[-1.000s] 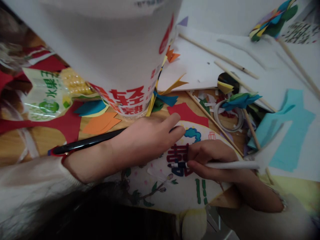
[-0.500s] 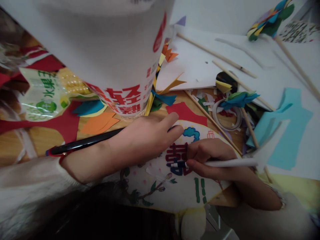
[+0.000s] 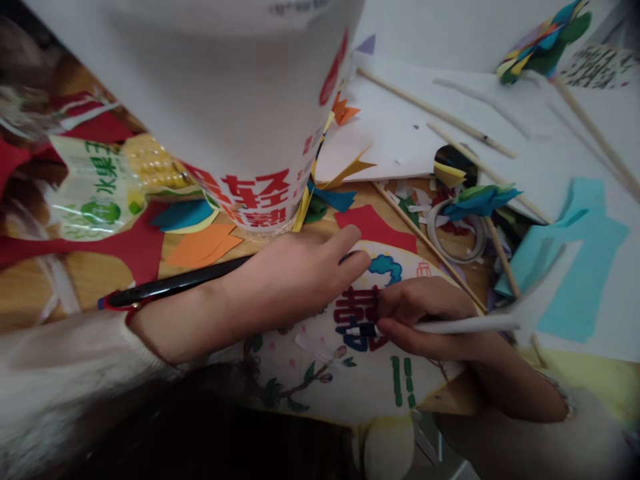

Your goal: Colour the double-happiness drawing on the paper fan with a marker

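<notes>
My right hand (image 3: 425, 317) pinches a white marker (image 3: 465, 325), its tip end over dark blue and red lettering on a round-edged white paper (image 3: 345, 400) with a yellow border. Painted branches, green strokes and a blue cloud shape decorate this paper. My left hand (image 3: 310, 270) lies across its upper left part, fingers apart and slightly bent, with nothing visible in them. The left palm is hidden. Beneath the left forearm lies a black pen (image 3: 175, 285). Right behind that hand stands a large white cup (image 3: 240, 120) with red print.
Orange paper pieces (image 3: 203, 247), red paper (image 3: 375, 227) and a corn packet (image 3: 95, 190) lie around the cup. To the right are a tape roll (image 3: 457, 230), wooden sticks (image 3: 435, 117), light-blue paper (image 3: 575, 267) and a colourful paper flower (image 3: 543, 43).
The whole view has shifted slightly, so things appear a little further right. The marker's tip end has moved slightly over the dark blue lettering. My left hand keeps its place on the paper.
</notes>
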`<state>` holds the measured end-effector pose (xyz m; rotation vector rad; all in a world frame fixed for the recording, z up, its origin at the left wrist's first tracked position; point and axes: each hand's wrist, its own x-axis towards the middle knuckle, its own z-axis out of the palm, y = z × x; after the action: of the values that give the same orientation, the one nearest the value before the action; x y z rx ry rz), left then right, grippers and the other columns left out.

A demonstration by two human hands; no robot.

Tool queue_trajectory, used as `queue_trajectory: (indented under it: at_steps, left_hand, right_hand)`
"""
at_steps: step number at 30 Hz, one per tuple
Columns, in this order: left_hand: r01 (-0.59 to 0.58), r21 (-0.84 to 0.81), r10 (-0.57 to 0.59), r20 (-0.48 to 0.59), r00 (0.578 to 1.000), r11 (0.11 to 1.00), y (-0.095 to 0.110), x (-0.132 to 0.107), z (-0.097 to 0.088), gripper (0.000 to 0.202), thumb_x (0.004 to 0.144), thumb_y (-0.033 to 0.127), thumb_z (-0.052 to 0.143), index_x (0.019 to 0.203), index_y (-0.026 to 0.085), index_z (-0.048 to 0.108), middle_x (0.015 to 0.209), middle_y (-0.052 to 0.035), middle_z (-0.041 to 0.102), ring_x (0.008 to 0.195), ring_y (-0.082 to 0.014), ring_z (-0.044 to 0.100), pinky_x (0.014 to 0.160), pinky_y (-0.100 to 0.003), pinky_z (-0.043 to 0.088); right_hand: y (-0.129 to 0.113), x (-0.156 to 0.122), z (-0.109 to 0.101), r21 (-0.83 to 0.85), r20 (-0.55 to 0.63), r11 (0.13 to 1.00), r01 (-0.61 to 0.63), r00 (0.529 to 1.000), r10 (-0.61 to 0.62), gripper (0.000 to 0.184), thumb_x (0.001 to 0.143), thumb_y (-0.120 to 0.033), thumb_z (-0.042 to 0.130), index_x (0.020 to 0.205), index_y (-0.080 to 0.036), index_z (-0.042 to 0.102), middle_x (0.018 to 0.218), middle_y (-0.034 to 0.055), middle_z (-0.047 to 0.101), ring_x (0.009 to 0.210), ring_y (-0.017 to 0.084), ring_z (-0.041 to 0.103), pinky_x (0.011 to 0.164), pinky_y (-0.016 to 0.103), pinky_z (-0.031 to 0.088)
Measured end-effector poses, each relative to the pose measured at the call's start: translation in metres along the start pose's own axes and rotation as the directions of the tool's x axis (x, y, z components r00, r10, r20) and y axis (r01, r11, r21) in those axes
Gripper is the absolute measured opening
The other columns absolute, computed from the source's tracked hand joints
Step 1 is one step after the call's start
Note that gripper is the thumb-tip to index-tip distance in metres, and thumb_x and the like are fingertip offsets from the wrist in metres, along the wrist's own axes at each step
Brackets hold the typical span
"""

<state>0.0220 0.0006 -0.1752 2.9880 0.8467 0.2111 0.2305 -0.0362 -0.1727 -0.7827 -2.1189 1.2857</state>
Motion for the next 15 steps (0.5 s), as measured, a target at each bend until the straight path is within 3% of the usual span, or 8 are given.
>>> queue_trajectory:
  at_steps: [8,15]
  left_hand:
    - [0.001,0.007,-0.001,0.001,1.0,1.0,0.0016,-0.0013,0.0005,0.02,0.085,0.012,0.036,0.101,0.018,0.046,0.097,-0.0066,0.052,0.071,-0.0222,0.056,0.044,-0.032,0.034]
    - [0.001,-0.014,-0.001,0.005,1.0,1.0,0.0007,-0.0014,0.0005,0.018,0.081,0.011,0.04,0.098,0.018,0.044,0.093,-0.0049,0.05,0.065,-0.0194,0.055,0.044,-0.032,0.036]
  right_hand:
    - [0.0039,-0.004,0.0002,-0.004,-0.016,1.0,-0.025,1.0,0.025,0.028,0.082,-0.007,0.054,0.062,-0.02,0.04,0.056,-0.0041,0.054,0.05,0.007,0.054,0.047,0.019,0.038]
    - [0.0057,-0.0045,0.0029,-0.036,-0.052,0.999,-0.029,0.998,0.027,0.031,0.085,-0.013,0.052,0.059,-0.02,0.036,0.053,-0.0045,0.047,0.048,0.008,0.047,0.046,0.021,0.035]
